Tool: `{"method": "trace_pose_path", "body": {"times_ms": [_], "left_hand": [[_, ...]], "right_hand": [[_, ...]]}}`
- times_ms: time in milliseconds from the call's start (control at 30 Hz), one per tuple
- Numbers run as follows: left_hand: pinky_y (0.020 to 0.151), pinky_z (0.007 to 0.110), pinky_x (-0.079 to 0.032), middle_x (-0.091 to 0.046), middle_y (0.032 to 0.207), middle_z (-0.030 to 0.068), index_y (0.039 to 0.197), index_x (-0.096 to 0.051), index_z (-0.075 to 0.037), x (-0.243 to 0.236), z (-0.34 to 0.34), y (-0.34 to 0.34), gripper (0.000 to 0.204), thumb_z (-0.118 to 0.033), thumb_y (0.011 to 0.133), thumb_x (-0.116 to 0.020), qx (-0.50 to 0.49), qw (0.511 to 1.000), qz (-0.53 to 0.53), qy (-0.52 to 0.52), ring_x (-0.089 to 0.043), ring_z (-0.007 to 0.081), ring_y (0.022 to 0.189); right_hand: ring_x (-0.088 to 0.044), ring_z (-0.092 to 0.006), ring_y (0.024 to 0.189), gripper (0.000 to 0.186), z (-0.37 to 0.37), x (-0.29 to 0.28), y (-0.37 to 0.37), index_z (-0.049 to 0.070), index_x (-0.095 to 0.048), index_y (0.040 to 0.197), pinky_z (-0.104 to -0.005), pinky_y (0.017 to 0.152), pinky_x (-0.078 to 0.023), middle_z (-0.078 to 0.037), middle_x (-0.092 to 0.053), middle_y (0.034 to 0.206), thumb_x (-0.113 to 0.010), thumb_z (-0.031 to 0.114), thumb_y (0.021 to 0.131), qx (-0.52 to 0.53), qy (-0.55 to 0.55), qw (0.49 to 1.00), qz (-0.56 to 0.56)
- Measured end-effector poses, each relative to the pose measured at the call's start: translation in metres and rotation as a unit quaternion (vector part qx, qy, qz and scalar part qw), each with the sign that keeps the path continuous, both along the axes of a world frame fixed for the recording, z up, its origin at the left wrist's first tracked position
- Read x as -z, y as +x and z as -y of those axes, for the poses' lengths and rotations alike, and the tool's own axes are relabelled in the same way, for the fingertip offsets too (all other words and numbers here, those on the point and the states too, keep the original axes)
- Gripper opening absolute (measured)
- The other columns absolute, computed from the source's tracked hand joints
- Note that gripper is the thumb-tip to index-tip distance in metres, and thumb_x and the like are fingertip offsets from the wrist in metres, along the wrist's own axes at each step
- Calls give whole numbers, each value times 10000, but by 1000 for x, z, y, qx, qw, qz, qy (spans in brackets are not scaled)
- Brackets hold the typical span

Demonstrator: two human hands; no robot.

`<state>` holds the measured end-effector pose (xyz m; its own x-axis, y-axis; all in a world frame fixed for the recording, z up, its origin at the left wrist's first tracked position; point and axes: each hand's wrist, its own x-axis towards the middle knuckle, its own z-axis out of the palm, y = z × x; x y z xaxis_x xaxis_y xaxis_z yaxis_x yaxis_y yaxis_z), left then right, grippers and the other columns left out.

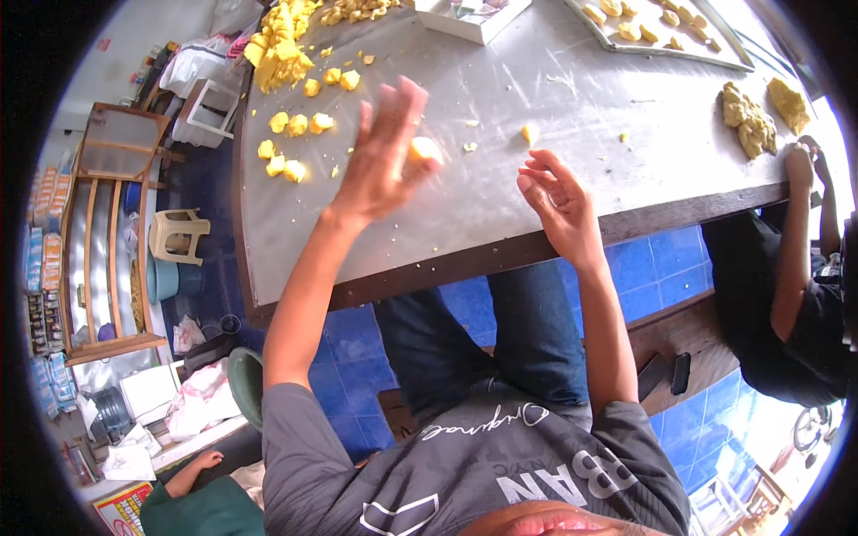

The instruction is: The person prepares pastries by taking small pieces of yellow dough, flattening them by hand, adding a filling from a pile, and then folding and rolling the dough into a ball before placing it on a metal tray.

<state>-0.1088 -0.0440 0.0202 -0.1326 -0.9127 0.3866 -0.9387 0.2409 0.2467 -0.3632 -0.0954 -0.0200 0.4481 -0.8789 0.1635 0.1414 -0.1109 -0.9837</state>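
My left hand, blurred, has its fingers stretched out over the metal table. A yellow lump shows at its thumb; whether they touch is unclear. My right hand is near the table's front edge with fingers loosely curled but apart and nothing visible in them. A small yellow piece rests just beyond it. Several yellow lumps lie to the left of my left hand, with a crumbly yellow mass farther back.
A tray of shaped pieces, a white box and brownish dough are on the table. A co-worker's hand is at the right edge; another person is at lower left. A plastic stool stands left.
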Motion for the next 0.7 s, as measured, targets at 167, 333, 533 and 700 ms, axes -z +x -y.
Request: {"method": "trace_pose_path", "body": {"times_ms": [167,333,533,700], "left_hand": [[1139,523,-78,-195,1536,129,1484,-183,-89,1,5,-3,940,-722,827,-408,-24,999,10,-33,-187,319,1414],[1147,499,-80,-193,1534,140,1488,-167,-93,3,10,0,917,-715,845,-366,16,986,129,109,-170,331,1415],[1144,500,-92,-201,1529,145,1481,-175,-70,4,23,0,887,-683,867,-360,71,990,62,110,-180,339,1410],[1153,467,-106,-233,1521,136,1464,-235,-56,16,25,-6,827,-639,894,-369,73,984,83,137,-187,314,1413]], "right_hand": [[-623,-186,1005,377,-2,1,-1,-42,-541,1185,-314,875,-485,-139,-629,1063,-669,119,869,-1,-14,1000,20],[-626,-183,995,356,0,1,-1,-43,-550,1163,-310,864,-488,-126,-637,1044,-670,107,863,4,-32,999,8],[-630,-179,986,352,0,2,-1,-38,-553,1159,-308,859,-489,-128,-644,1040,-672,102,859,5,-38,999,6],[-628,-183,994,350,0,1,0,-42,-554,1158,-309,869,-486,-124,-645,1047,-670,98,859,-5,-44,999,-8]]}}
